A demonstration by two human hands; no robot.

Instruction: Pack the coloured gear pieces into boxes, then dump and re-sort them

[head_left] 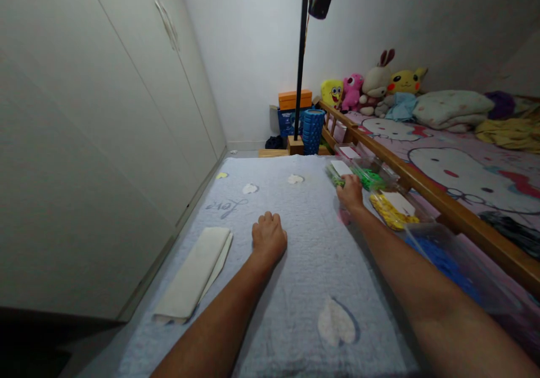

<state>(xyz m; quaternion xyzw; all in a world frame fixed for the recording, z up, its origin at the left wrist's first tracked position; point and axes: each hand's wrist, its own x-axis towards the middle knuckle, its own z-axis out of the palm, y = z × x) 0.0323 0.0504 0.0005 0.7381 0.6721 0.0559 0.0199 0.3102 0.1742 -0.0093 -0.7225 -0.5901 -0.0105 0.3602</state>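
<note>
My left hand (pixel 269 236) rests on the pale blue cloth (pixel 295 277) with its fingers curled in, and nothing shows in it. Further off on the right, my right hand (pixel 351 192) grips the near end of a small clear plastic box (pixel 337 170) with a white label and green contents. Just beyond that hand is a clear box of bright green pieces (pixel 368 178). Closer to me stand a box of yellow pieces (pixel 392 209) and a larger clear tub of blue pieces (pixel 447 260). What the pieces are is too small to tell.
A folded cream cloth (pixel 194 274) lies left of my left arm. White cupboard doors (pixel 126 113) border the left side. Along the right runs a wooden bed rail (pixel 388 170), with plush toys behind it. A black pole (pixel 300 57) rises beyond the far edge.
</note>
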